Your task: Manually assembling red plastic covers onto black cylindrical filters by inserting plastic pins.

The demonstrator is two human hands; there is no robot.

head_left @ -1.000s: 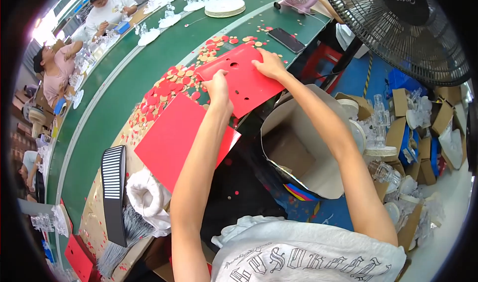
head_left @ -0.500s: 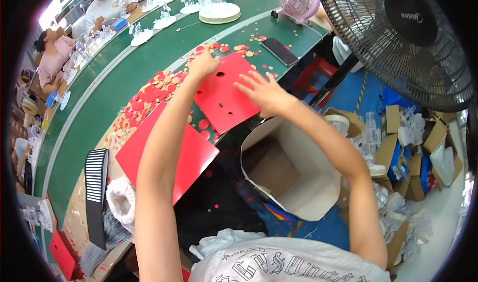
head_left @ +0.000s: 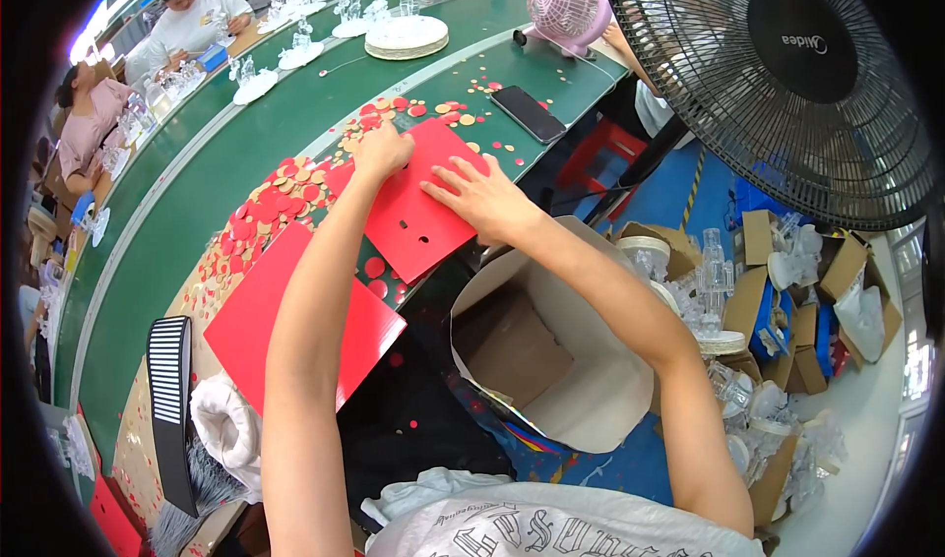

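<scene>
A red card sheet [head_left: 418,203] with several punched holes lies on the green table close to its near edge. My right hand [head_left: 482,198] rests flat on the right side of it, fingers spread. At the sheet's left edge, my left hand [head_left: 382,152] is closed with its fingers bent downward, and whatever is under the fingertips is hidden. Loose red and tan discs [head_left: 276,208] are heaped left of the sheet and scattered beyond it. My left forearm crosses over a second, larger red sheet [head_left: 251,311] nearer to me.
Below my right forearm stands an open-topped bin [head_left: 600,400]. A phone [head_left: 529,114] lies on the table beyond the sheet. A large black fan [head_left: 797,40] and a pink fan [head_left: 563,8] stand at right and far. Cartons of clear plastic parts [head_left: 748,306] crowd the right. Two people work far left.
My left hand has curled in at the sheet's far left edge. The right hand has slid inward over the sheet, its fingers still spread. The whole view has shifted slightly.
</scene>
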